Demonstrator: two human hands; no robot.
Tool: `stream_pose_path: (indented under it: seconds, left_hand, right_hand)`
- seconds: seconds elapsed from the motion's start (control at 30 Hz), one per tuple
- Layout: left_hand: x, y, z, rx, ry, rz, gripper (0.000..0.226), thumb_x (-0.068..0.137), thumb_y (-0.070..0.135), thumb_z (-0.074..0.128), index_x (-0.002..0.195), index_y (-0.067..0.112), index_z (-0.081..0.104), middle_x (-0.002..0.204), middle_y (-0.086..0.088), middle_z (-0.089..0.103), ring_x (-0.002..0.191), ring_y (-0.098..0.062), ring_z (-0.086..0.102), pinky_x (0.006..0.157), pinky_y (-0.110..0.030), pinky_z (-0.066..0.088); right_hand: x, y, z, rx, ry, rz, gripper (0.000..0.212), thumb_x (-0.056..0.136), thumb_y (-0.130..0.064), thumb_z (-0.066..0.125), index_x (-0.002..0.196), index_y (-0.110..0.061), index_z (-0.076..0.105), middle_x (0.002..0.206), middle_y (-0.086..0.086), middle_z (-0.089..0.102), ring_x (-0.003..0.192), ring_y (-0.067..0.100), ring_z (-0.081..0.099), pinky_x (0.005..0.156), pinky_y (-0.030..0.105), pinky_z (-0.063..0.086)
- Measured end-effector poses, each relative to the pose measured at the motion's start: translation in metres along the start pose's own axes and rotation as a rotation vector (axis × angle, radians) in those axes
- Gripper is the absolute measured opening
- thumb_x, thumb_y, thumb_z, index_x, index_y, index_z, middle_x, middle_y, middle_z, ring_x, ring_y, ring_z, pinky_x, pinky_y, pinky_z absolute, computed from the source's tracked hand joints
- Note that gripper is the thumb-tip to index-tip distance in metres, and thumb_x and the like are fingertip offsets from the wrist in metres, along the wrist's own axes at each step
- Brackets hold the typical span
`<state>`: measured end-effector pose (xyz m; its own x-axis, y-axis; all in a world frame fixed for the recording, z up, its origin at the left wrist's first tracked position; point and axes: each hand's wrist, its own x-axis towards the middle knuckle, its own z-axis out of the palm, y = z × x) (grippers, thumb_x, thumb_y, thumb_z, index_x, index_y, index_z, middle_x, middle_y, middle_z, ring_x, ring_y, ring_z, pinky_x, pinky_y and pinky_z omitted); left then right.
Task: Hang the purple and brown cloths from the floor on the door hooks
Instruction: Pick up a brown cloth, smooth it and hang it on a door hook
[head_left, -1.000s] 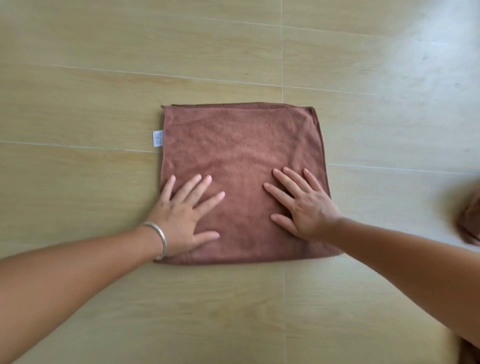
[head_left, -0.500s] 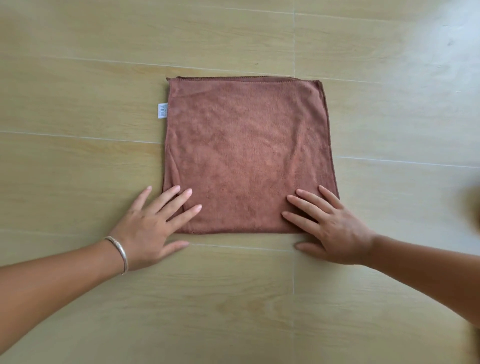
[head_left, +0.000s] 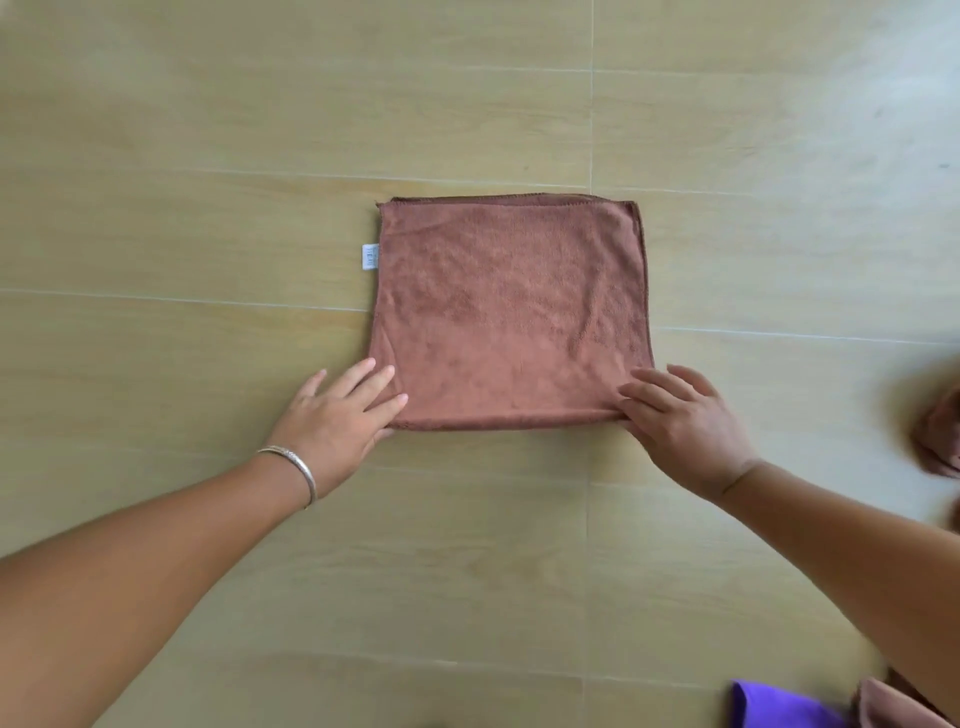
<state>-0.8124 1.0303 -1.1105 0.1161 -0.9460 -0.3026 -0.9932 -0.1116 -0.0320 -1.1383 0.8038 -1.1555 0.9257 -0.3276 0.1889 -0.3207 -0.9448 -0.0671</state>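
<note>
Brown square microfibre cloth (head_left: 511, 312) lies flat on the pale wood-grain tiled floor (head_left: 208, 156), folded so that doubled edges show along its far side. Both hands rest at its near corners. The left hand (head_left: 337, 421), with a thin silver bangle (head_left: 296, 467) at the wrist, has its fingers (head_left: 374, 384) spread and lying on top of the near left corner, while the thumb sits at the cloth's near edge; whether it is tucked under the fabric cannot be told. The right hand (head_left: 680, 421) has its fingers close together and bent over the near right corner, fingertips (head_left: 631, 395) pressing the hem. Beyond the left fingers, a small white label (head_left: 370, 256) sticks out from the cloth's left edge. Well to the right of the right hand lies another brown bunched cloth (head_left: 940, 441), cut by the frame. Near the right forearm, at the bottom edge, a purple cloth (head_left: 774, 709) touches a further brown cloth piece (head_left: 893, 706).
</note>
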Motion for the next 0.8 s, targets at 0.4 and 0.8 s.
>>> stream_pose_path:
  seconds: [0.4,0.8]
  left_hand:
    - [-0.040,-0.026,-0.284,0.085,-0.131,-0.262,0.037,0.099,0.049,0.030,0.129,0.044,0.051,0.154,0.010,0.031,0.146,-0.014,0.014,0.112,-0.053,0.021]
    - [-0.150,-0.040,-0.572,-0.215,0.077,-0.180,0.025,0.096,0.035,0.053,0.113,0.032,0.071,0.144,0.008,0.048,0.145,-0.015,0.021,0.115,-0.046,0.016]
  right_hand:
    - [0.092,-0.020,-0.312,-0.069,-0.179,0.139,0.018,0.078,-0.023,0.078,0.073,-0.008,0.070,0.084,0.006,0.065,0.099,0.033,0.063,0.095,0.048,0.046]
    - [0.140,-0.050,-0.589,-0.025,-0.313,0.372,0.016,0.099,-0.034,0.040,0.096,-0.021,0.048,0.091,-0.003,0.066,0.103,0.021,0.057,0.108,0.033,0.024]
